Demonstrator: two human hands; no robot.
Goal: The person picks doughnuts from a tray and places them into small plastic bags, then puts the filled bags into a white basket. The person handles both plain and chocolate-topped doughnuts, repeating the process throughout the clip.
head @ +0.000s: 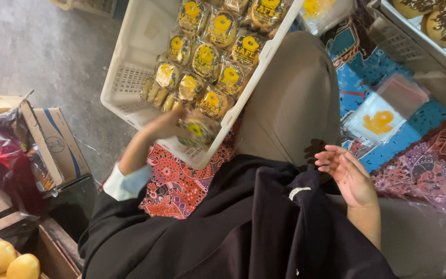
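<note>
**Packaged pastry held at the edge of a crate**

The left hand (163,125), blurred, has its fingers clamped on a round pastry in clear wrap with a yellow label (198,129), held just above the near corner of a white slatted plastic crate (130,77) filled with like packets. The right hand (348,174) rests empty near the lap, fingers loosely apart. The packet could slip past the crate's rim, since the crate sits tilted. Below: grey concrete floor (37,51), patterned mats, cardboard boxes.
</note>
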